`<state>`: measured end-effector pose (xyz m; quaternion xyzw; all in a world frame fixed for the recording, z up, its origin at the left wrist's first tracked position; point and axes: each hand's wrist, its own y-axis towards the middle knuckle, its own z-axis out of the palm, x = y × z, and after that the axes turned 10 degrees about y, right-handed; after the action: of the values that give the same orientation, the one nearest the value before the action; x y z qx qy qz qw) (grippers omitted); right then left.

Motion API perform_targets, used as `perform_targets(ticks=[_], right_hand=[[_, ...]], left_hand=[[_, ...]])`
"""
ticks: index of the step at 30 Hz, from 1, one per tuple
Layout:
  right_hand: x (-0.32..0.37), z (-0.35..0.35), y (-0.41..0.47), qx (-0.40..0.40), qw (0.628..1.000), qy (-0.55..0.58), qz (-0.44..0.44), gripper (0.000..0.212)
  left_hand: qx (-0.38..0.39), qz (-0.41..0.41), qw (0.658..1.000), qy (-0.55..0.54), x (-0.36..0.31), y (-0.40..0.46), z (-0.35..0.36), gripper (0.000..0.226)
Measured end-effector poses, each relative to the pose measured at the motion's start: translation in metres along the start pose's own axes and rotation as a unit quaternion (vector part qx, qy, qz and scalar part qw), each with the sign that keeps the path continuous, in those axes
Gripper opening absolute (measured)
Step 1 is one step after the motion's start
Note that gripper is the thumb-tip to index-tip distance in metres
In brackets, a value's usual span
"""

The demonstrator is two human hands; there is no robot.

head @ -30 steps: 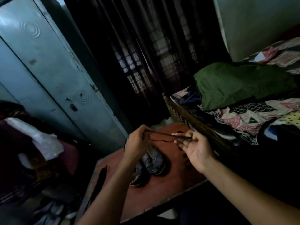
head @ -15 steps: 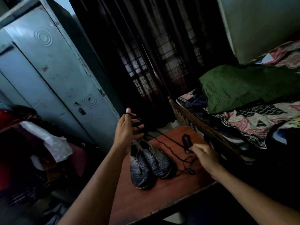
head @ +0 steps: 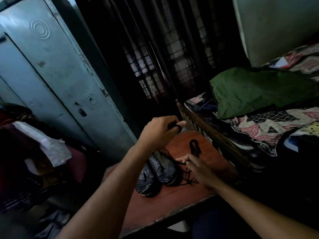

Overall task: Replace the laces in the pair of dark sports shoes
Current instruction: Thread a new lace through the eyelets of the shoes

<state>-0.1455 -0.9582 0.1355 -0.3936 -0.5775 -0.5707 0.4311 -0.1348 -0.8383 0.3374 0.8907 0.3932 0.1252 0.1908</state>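
Item: black lace (head: 170,156), one length, running slack from my left hand (head: 160,133) down to my right hand (head: 191,163). Left fingers curl round its upper end, raised above the tabletop (head: 172,204)'s far edge; right fingertips pinch it lower, just right of the shoes. Loose tail tangled on the tabletop below my right hand.

Item: spare lace bundle (head: 194,147), folded, toward the far right corner.

Item: dark sports shoes (head: 156,175), pair, side by side at mid-table; eyelets too dim to read.

Handling, my estimate: lace is light, limp, prone to knotting; hold near the tip. Shoes are soft-sided; steady them by the heel.
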Motion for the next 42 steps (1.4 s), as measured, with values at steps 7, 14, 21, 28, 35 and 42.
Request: perform_targets(ticks=[7,14,21,28,35,42], right_hand=[[-0.017,-0.006,-0.001,0.037,0.992,-0.123,-0.008,0.018],[-0.035,-0.016,0.001,0.041,0.984,-0.171,-0.043,0.023],[-0.017,-0.01,0.0,0.0,0.996,-0.089,-0.028,0.012],[-0.005,0.01,-0.003,0.043,0.976,-0.129,-0.173,0.03],[-0.012,0.003,0.003,-0.011,0.99,-0.111,-0.085,0.023],[-0.013,-0.015,0.005,-0.059,0.975,-0.149,-0.157,0.007]], left_hand=[[0.227,0.075,0.901,0.361,0.01,-0.01,-0.014,0.044],[0.32,0.011,0.871,0.373,0.037,-0.045,0.002,0.025],[0.131,-0.053,0.969,0.203,0.065,-0.066,0.005,0.024],[0.0,-0.003,1.0,-0.021,0.025,-0.065,-0.008,0.019],[0.061,0.072,0.984,0.153,0.028,-0.065,-0.004,0.019],[0.115,-0.027,0.962,0.248,0.058,-0.07,-0.013,0.018]])
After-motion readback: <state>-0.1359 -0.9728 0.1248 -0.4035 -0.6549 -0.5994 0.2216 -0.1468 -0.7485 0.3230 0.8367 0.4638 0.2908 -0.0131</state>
